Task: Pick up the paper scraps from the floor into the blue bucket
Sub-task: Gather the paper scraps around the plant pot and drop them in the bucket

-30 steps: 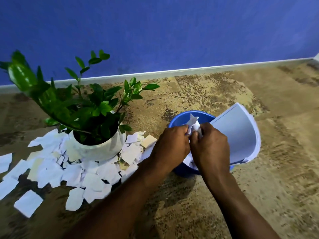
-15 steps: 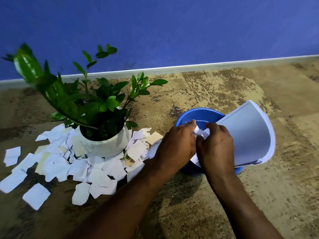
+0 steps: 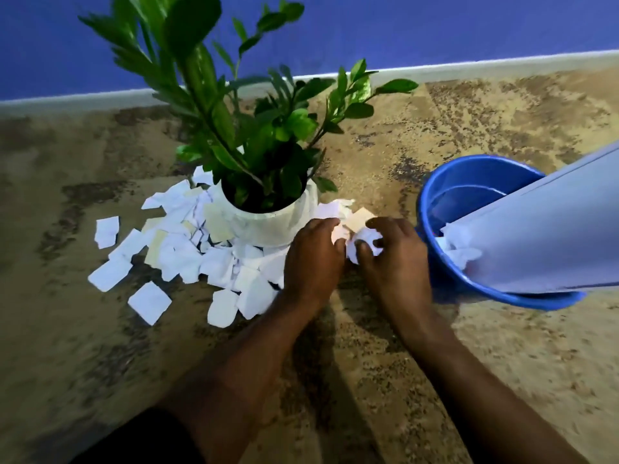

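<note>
Beside the white pot (image 3: 268, 226), right hand (image 3: 393, 262) curls round a crumpled wad (image 3: 365, 243); left hand (image 3: 313, 264) pinches flat scraps (image 3: 338, 233).

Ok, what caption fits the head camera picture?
Left hand and right hand gather paper scraps beside the potted plant, blue bucket close by.

Torn paper scraps (image 3: 187, 256), mostly white with a few cream, lie flat and overlapping in a loose heap on the floor (image 3: 67, 346), with some strays at its left edge. One crumpled scrap (image 3: 363, 244) is gripped in the right hand (image 3: 392, 259), at the heap's right end. The blue bucket (image 3: 475, 175) stands upright just right of it, with crumpled white paper (image 3: 459, 254) inside.
</note>
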A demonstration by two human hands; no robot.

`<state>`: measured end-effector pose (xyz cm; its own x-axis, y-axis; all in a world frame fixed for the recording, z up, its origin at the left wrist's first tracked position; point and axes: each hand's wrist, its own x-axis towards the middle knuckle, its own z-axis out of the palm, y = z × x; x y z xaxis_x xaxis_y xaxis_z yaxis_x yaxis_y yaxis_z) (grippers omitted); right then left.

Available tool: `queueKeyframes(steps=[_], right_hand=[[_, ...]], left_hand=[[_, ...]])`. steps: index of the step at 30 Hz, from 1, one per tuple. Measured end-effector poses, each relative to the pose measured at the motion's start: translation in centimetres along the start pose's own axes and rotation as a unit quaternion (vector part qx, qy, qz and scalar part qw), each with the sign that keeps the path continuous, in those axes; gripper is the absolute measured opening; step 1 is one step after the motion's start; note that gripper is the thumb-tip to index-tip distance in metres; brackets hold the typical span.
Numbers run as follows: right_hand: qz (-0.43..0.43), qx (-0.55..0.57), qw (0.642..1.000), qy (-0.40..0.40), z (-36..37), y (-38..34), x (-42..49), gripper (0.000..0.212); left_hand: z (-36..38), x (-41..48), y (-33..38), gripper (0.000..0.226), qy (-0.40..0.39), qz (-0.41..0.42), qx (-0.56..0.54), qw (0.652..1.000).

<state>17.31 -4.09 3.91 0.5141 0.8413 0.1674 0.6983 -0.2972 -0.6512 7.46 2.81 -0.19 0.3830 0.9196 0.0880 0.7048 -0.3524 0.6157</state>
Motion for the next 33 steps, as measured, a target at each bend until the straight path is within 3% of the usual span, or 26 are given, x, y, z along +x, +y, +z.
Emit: queueKeyframes(steps=[3,7,14,18,21,28,33], right_hand=[[0.024,-0.094,0.988,-0.121,4.7,2.5,0.0,0.046],[-0.003,-0.19,0.963,-0.19,8.0,5.1,0.7,0.048],[0.021,-0.256,0.948,-0.185,9.7,7.9,2.3,0.047],[0.034,-0.249,0.947,-0.199,10.3,8.7,3.0,0.051],[0.013,-0.253,0.946,-0.201,10.9,8.5,3.3,0.043],[-0.038,-0.321,0.926,-0.196,11.0,8.1,4.0,0.02],[-0.04,-0.282,0.941,-0.185,10.4,9.1,3.9,0.018]], left_hand=[[2.0,-0.3,-3.4,0.052,-0.095,0.015,0.09,0.991],[3.9,0.3,-5.6,0.057,-0.162,0.015,0.177,0.971],[5.7,1.2,-5.9,0.052,-0.12,0.03,0.228,0.966],[5.9,1.6,-6.3,0.034,-0.114,0.037,0.241,0.963],[6.0,2.0,-6.8,0.022,-0.128,0.057,0.244,0.96],[6.0,2.1,-7.1,0.017,-0.126,0.063,0.234,0.962],[5.8,1.6,-6.5,0.018,-0.088,0.032,0.203,0.975]])
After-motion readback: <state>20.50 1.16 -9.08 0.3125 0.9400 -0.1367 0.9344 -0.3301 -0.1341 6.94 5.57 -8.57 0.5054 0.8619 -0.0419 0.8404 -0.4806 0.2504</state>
